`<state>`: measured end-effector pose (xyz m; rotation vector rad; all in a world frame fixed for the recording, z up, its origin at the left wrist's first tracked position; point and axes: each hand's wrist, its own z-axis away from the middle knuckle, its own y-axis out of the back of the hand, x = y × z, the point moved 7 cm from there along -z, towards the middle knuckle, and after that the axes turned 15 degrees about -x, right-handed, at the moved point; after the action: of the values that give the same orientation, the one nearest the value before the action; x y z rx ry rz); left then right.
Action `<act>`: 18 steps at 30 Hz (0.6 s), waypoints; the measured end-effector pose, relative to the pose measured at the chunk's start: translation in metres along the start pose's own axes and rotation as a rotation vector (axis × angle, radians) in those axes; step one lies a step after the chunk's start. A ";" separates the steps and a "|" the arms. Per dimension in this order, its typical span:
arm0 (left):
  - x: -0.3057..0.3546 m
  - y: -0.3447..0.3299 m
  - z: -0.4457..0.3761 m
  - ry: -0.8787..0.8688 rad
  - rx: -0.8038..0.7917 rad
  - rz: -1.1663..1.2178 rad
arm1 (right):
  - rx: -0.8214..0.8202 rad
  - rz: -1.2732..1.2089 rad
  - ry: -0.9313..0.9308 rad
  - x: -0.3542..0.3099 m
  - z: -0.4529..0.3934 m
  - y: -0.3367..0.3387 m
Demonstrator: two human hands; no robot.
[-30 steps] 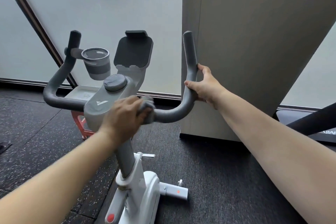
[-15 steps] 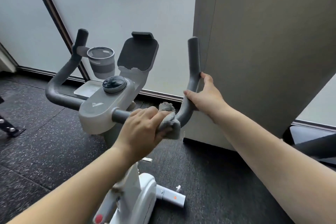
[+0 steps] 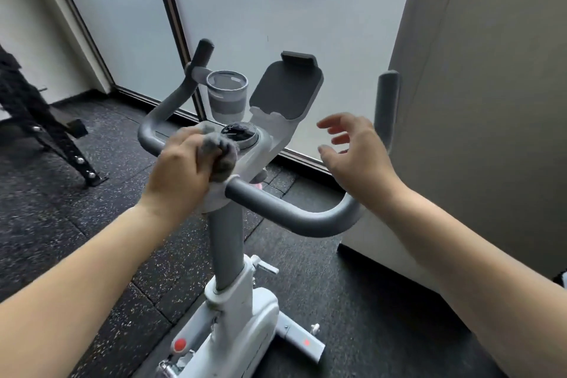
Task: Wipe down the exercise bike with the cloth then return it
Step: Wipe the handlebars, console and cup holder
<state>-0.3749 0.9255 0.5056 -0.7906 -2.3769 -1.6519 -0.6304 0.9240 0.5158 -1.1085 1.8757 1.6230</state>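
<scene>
The white exercise bike (image 3: 242,313) stands in front of me with grey handlebars (image 3: 294,215), a round knob (image 3: 239,133), a grey cup holder (image 3: 227,95) and a dark tablet holder (image 3: 287,90). My left hand (image 3: 181,169) grips a bunched grey cloth (image 3: 219,156) and presses it on the white console housing just left of the knob. My right hand (image 3: 352,153) hovers with fingers spread above the right handlebar bend, touching nothing.
A large white panel (image 3: 478,120) stands close on the right behind the right handlebar. Frosted glass walls (image 3: 245,9) are ahead. A black metal rack leg (image 3: 55,138) stands at the left on the dark speckled rubber floor (image 3: 61,224).
My left hand has carried the cloth from the right handlebar onto the console beside the knob. My right hand has let go of the right handlebar and lifted, fingers apart. The view has shifted.
</scene>
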 end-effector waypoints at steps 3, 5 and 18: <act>-0.015 0.006 0.004 0.257 0.048 0.106 | -0.145 -0.054 0.012 -0.009 -0.024 -0.028; -0.012 -0.020 0.007 0.225 -0.127 0.037 | -0.219 -0.070 0.018 -0.014 -0.041 -0.046; -0.076 -0.002 -0.036 0.167 -0.201 0.284 | -0.621 0.072 -0.066 -0.016 -0.114 -0.112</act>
<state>-0.3176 0.8663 0.4879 -0.9315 -1.9091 -1.7736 -0.5127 0.8196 0.4841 -1.1995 1.4080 2.3389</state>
